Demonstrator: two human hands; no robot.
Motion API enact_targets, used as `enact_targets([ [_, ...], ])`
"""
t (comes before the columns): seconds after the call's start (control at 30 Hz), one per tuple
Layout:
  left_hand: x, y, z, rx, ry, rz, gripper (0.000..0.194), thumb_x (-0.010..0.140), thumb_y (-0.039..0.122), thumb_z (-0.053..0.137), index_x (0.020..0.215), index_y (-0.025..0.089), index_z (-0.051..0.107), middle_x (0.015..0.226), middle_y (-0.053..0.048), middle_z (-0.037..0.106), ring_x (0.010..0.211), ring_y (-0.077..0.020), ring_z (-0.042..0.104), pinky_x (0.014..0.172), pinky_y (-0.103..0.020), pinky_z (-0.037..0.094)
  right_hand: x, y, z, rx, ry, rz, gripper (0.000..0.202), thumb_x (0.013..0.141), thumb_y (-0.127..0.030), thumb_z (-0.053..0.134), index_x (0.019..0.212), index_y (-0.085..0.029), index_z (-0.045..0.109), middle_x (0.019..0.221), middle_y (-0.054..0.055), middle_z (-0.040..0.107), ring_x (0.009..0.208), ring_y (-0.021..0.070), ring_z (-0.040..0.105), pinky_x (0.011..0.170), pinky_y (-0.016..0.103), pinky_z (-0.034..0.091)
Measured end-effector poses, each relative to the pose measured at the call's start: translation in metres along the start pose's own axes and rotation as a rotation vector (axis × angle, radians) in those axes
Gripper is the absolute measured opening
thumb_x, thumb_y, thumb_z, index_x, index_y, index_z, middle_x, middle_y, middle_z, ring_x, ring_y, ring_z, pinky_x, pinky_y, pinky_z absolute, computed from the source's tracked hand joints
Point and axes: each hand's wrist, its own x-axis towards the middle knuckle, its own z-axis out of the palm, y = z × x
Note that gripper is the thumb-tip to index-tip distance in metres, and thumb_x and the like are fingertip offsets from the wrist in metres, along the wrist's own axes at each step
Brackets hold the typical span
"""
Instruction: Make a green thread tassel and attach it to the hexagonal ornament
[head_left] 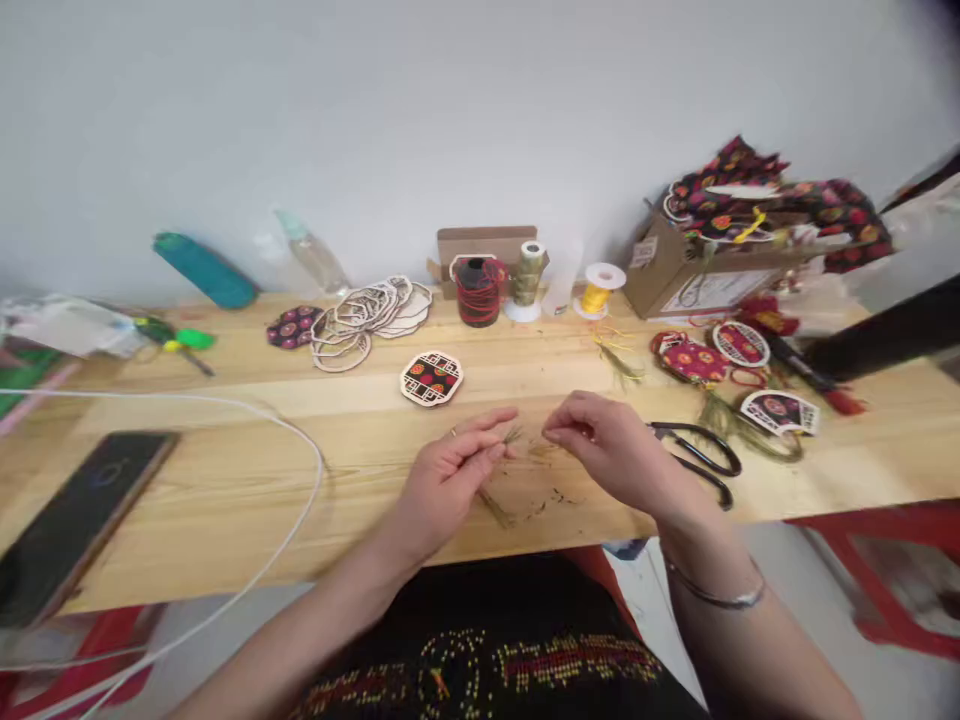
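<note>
Olive-green thread tassel (495,508) at lower centre; mid-frame, an octagonal ornament (431,379) — cream fretwork around black, with red and orange motifs. Upper left, a teal pouch (204,270); upper right of centre, yellow thread (596,298) on a white spool (606,274).

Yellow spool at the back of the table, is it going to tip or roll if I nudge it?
The yellow spool would probably slide before tipping under a low nudge, since it stands on a wide flange. Knocked over, it could roll, as both flanges look round.
</note>
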Motion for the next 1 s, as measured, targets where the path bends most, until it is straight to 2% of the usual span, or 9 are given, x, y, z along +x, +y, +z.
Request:
enact_targets([
  [0.13, 0.002, 0.000, 0.001, 0.049, -0.029, 0.042, 0.018, 0.086, 0.022, 0.055, 0.083, 0.021, 0.072, 0.127, -0.006, 0.063, 0.117, -0.0221, 0.056, 0.101, -0.041, 0.042, -0.002, -0.006, 0.001, 0.007, -0.024, -0.030, 0.012, 0.084, -0.015, 0.056, 0.078, -0.017, 0.065, 0.080, 0.002, 0.063, 0.075, 0.0130, 0.056, 0.070, 0.027, 0.040],
  [0.27, 0.003, -0.004, 0.003, 0.058, -0.016, 0.044, 0.019, 0.085, 0.023, 0.056, 0.091, 0.022, 0.074, 0.109, -0.006, 0.071, 0.098, -0.0201, 0.064, 0.089, -0.037, 0.049, -0.002, -0.008, 0.002, 0.026, -0.037, -0.027, 0.012, 0.082, -0.012, 0.056, 0.077, -0.017, 0.066, 0.078, 0.002, 0.064, 0.073, 0.0118, 0.056, 0.067, 0.025, 0.040],
  [0.43, 0.002, -0.005, 0.005, 0.032, 0.016, -0.028, 0.017, 0.083, 0.023, 0.058, 0.086, 0.021, 0.075, 0.091, -0.006, 0.073, 0.084, -0.0180, 0.064, 0.074, -0.031, 0.049, -0.003, -0.007, 0.002, 0.067, -0.039, -0.037, 0.012, 0.081, -0.011, 0.057, 0.077, -0.018, 0.067, 0.077, 0.001, 0.065, 0.070, 0.0110, 0.056, 0.065, 0.024, 0.041],
  [0.57, 0.003, -0.006, 0.004, -0.069, 0.074, -0.137, 0.014, 0.080, 0.025, 0.062, 0.081, 0.018, 0.074, 0.077, -0.004, 0.069, 0.056, -0.0103, 0.051, 0.052, -0.025, 0.040, -0.003, -0.002, 0.002, 0.064, -0.047, -0.036, 0.012, 0.081, -0.011, 0.057, 0.076, -0.017, 0.067, 0.076, 0.001, 0.065, 0.069, 0.0108, 0.056, 0.065, 0.024, 0.041],
  [0.7, 0.004, -0.008, 0.001, -0.269, 0.149, -0.192, 0.015, 0.077, 0.027, 0.065, 0.079, 0.015, 0.074, 0.050, 0.003, 0.050, 0.046, -0.0069, 0.036, 0.046, -0.022, 0.029, -0.007, 0.001, 0.001, 0.027, -0.054, 0.000, 0.011, 0.082, -0.012, 0.057, 0.077, -0.017, 0.065, 0.077, 0.001, 0.064, 0.070, 0.0112, 0.055, 0.066, 0.025, 0.040],
  [0.77, 0.005, -0.007, -0.001, -0.376, 0.183, -0.204, 0.015, 0.075, 0.027, 0.067, 0.078, 0.014, 0.073, 0.047, 0.004, 0.044, 0.046, -0.0064, 0.034, 0.045, -0.022, 0.025, -0.011, -0.001, -0.001, 0.014, -0.101, -0.020, 0.012, 0.083, -0.013, 0.055, 0.077, -0.017, 0.064, 0.077, 0.001, 0.063, 0.071, 0.0110, 0.054, 0.066, 0.025, 0.039],
  [0.9, 0.007, -0.005, -0.001, -0.484, 0.201, -0.221, 0.016, 0.071, 0.028, 0.071, 0.075, 0.012, 0.072, 0.049, 0.005, 0.042, 0.046, -0.0050, 0.031, 0.045, -0.021, 0.022, -0.021, -0.012, -0.001, 0.012, -0.344, -0.170, 0.026, 0.090, -0.021, 0.050, 0.065, -0.017, 0.058, 0.066, 0.000, 0.054, 0.065, 0.0109, 0.049, 0.062, 0.025, 0.037],
  [0.93, 0.007, -0.004, -0.001, -0.492, 0.203, -0.221, 0.016, 0.071, 0.028, 0.071, 0.075, 0.012, 0.072, 0.049, 0.005, 0.042, 0.046, -0.0051, 0.031, 0.045, -0.021, 0.022, -0.023, -0.014, -0.001, 0.027, -0.377, -0.199, 0.025, 0.090, -0.021, 0.049, 0.066, -0.017, 0.058, 0.068, 0.000, 0.054, 0.066, 0.0110, 0.049, 0.062, 0.025, 0.037],
  [1.0, 0.006, -0.004, 0.000, -0.501, 0.210, -0.224, 0.016, 0.071, 0.027, 0.071, 0.076, 0.012, 0.073, 0.049, 0.005, 0.043, 0.046, -0.0054, 0.032, 0.045, -0.021, 0.023, -0.025, -0.016, 0.002, 0.089, -0.360, -0.231, 0.018, 0.086, -0.011, 0.048, 0.081, -0.018, 0.063, 0.082, 0.002, 0.058, 0.074, 0.0113, 0.052, 0.067, 0.025, 0.039],
])
